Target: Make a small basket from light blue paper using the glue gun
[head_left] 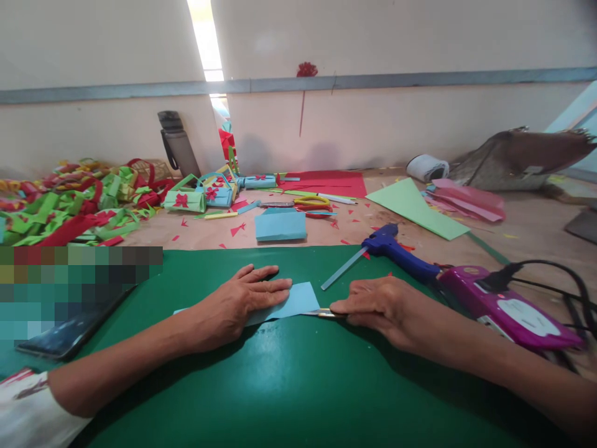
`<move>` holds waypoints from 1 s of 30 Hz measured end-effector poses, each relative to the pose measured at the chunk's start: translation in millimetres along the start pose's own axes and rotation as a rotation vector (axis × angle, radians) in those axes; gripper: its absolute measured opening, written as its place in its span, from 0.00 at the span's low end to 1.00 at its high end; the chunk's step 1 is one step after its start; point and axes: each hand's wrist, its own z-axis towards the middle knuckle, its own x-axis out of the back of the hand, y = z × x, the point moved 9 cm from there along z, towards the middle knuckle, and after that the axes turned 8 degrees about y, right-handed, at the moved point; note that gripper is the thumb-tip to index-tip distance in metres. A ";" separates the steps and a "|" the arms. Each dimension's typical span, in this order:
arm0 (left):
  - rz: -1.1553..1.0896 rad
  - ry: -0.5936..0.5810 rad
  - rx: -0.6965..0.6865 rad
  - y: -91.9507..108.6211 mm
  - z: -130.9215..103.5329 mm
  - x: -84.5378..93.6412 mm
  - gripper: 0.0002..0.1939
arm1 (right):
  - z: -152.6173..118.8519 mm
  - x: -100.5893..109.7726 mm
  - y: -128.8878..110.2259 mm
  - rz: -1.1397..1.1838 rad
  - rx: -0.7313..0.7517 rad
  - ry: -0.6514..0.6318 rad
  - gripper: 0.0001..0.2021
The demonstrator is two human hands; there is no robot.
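A light blue sheet of paper (302,298) lies on the green mat (261,398). My left hand (249,300) rests flat across it with the fingers stretched out, covering much of its left part. My right hand (380,311) is closed around a craft knife (323,313), whose thin blade points left and meets the paper's lower right edge. Most of the knife's handle is hidden inside my fingers. Behind the mat sits a folded blue paper piece (280,225).
A blue glue gun (392,249) with a glue stick and a magenta power strip (508,305) with a black cable lie at the right. Scissors (311,202) lie behind. Paper handbags (217,194), a pile of coloured paper (69,211) and a phone (79,323) are at left.
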 end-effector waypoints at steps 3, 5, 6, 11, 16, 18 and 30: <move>0.001 0.034 -0.006 2.3 -2.2 -0.6 0.34 | 1.7 3.8 4.0 0.000 -0.004 0.040 0.13; 0.013 0.060 0.033 2.1 -2.8 -4.8 0.34 | 2.5 6.0 5.0 -0.025 0.003 0.060 0.13; 0.021 0.080 0.070 1.0 -2.6 -7.1 0.33 | 3.0 7.2 5.0 -0.041 0.008 0.069 0.14; 0.037 0.185 0.251 -1.3 0.5 -14.0 0.29 | 7.3 14.7 3.7 -0.080 0.044 0.115 0.14; 0.000 0.077 0.140 5.9 1.7 -2.2 0.25 | 11.3 16.9 2.6 -0.007 0.092 0.131 0.14; 0.012 0.036 0.014 11.0 1.6 7.3 0.24 | 11.8 15.0 4.4 -0.007 0.086 0.123 0.14; 0.022 -0.009 -0.119 9.2 4.1 2.4 0.27 | 10.0 10.3 4.2 0.015 0.124 0.095 0.15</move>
